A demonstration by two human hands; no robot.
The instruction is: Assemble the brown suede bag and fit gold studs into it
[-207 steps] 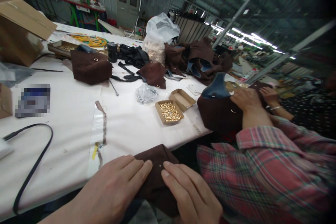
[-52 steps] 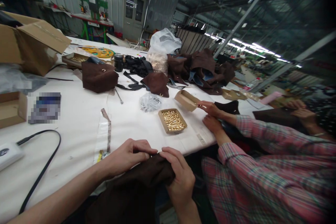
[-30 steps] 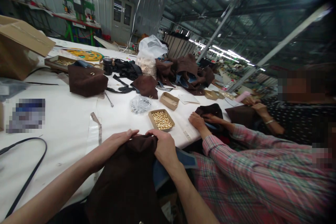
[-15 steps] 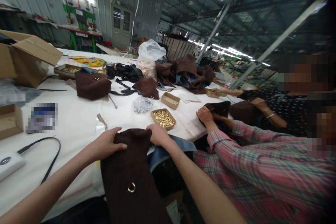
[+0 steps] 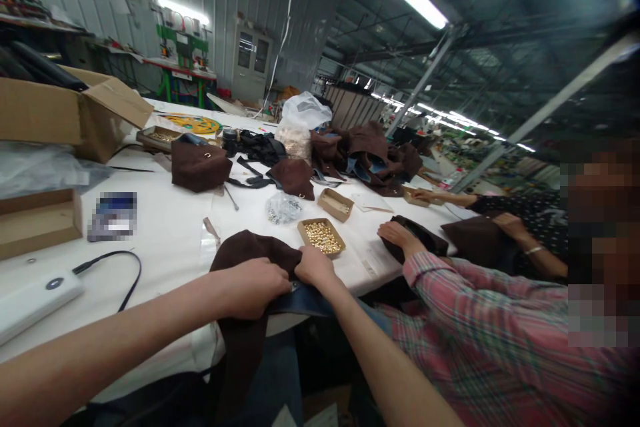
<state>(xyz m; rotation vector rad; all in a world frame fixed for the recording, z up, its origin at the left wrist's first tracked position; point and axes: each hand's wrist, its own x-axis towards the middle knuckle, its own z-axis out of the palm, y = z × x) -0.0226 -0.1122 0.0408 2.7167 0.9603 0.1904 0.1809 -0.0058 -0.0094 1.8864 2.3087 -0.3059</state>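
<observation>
Cloth [image 5: 244, 247] (brown) in left grip [image 5: 257, 287] and right grip [image 5: 315, 268]

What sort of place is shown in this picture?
Probably a workshop for sewn goods: brown pieces are heaped on the table, a box holds small gold parts, and a green machine stands in the background.

L. of the brown cloth [image 5: 243, 249], bare white table [image 5: 173, 237] leaves passage fwd., btw. cloth and blurred flat item [image 5: 114, 215]; black cable [image 5: 132, 289] curves at near L. Ahead of R. hand [image 5: 314, 267], box [image 5: 302, 229] w/ gold pcs. [image 5: 321, 237] stands in the way; farther R., co-worker's plaid sleeve [image 5: 425, 275] blocks.
</observation>
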